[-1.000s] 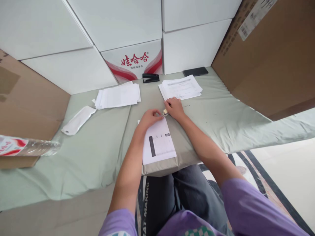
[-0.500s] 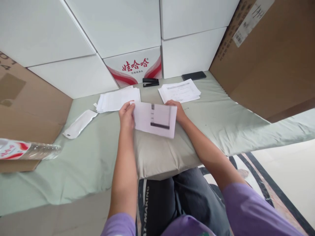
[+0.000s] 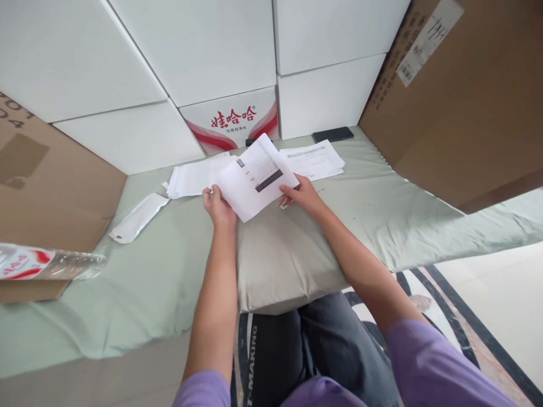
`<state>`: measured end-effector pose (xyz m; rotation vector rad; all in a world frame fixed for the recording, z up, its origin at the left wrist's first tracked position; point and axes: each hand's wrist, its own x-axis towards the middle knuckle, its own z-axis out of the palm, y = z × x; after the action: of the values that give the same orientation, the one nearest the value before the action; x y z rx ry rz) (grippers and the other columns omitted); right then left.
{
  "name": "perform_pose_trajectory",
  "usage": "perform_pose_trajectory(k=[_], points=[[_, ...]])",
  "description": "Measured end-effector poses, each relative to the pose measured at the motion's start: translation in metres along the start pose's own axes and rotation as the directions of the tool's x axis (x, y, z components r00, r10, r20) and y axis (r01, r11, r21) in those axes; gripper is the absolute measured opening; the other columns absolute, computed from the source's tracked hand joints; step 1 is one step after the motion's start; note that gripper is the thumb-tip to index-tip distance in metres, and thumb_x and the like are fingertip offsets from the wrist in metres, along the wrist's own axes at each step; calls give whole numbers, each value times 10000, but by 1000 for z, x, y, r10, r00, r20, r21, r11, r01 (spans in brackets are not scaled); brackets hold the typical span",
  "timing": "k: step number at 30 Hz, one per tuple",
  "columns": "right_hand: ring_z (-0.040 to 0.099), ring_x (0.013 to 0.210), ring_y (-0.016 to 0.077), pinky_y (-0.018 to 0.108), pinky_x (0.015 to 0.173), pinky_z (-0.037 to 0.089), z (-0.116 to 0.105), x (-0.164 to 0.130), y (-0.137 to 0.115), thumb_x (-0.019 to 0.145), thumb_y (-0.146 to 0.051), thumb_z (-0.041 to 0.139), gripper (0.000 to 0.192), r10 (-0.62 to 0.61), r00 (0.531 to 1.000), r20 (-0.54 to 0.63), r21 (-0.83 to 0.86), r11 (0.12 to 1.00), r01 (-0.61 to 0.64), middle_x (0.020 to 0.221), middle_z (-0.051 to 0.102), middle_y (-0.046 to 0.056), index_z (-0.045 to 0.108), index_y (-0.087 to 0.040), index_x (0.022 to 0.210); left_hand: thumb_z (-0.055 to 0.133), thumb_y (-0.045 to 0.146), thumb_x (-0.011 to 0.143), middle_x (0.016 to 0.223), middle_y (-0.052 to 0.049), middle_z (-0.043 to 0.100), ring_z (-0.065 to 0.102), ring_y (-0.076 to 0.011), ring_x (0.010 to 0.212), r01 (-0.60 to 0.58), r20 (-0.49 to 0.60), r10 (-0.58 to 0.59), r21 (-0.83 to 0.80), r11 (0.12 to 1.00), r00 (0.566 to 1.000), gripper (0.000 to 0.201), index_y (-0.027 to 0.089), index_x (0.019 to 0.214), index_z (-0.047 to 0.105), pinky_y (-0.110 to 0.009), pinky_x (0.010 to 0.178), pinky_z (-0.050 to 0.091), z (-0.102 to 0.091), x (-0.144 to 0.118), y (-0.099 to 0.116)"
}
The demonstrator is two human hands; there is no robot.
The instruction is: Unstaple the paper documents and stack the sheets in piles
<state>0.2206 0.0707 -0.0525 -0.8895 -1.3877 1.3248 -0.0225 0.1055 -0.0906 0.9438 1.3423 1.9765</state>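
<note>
Between both hands, a printed paper sheet (image 3: 250, 186) with dark bands is held tilted above the cloth-covered surface; whether it is one sheet or more I cannot tell. My left hand (image 3: 221, 208) pinches its lower left edge. My right hand (image 3: 303, 195) grips its right side with the thumb on top. Behind the sheet on the left lies a stack of papers (image 3: 190, 176), and on the right another printed stack (image 3: 318, 160), partly covered by the held sheet. A black stapler (image 3: 250, 142) at the back is mostly hidden by the sheet.
A black phone (image 3: 333, 134) lies at the back right. On the left are a white pouch (image 3: 138, 217) and a plastic bottle (image 3: 51, 263). White boxes (image 3: 229, 116) form a wall behind. Brown cartons stand on the left (image 3: 89, 198) and right (image 3: 458, 124) of the green cloth (image 3: 161, 282).
The sheet has been turned and raised, its top corner now in front of the stapler. My right hand has shifted to a thumb-on-top grip; my left hand has moved slightly down.
</note>
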Motion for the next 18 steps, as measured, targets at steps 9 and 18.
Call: perform_pose_trajectory(k=[9, 18], points=[[703, 556, 197, 234, 368, 443, 10, 7, 10, 742, -571, 804, 528, 40, 999, 27, 256, 965, -46, 656, 690, 16, 564, -189, 1017, 827, 523, 702, 702, 80, 524, 571, -81, 661, 112, 14, -115, -385, 916, 993, 555, 246, 847, 370, -186, 637, 452, 14, -17, -6], [610, 464, 164, 250, 395, 435, -17, 18, 13, 826, -552, 726, 402, -26, 939, -344, 167, 982, 88, 509, 541, -57, 545, -223, 970, 834, 565, 686, 694, 66, 540, 550, -77, 576, 295, 300, -249, -118, 948, 921, 561, 231, 985, 497, -176, 521, 452, 20, -30, 1]])
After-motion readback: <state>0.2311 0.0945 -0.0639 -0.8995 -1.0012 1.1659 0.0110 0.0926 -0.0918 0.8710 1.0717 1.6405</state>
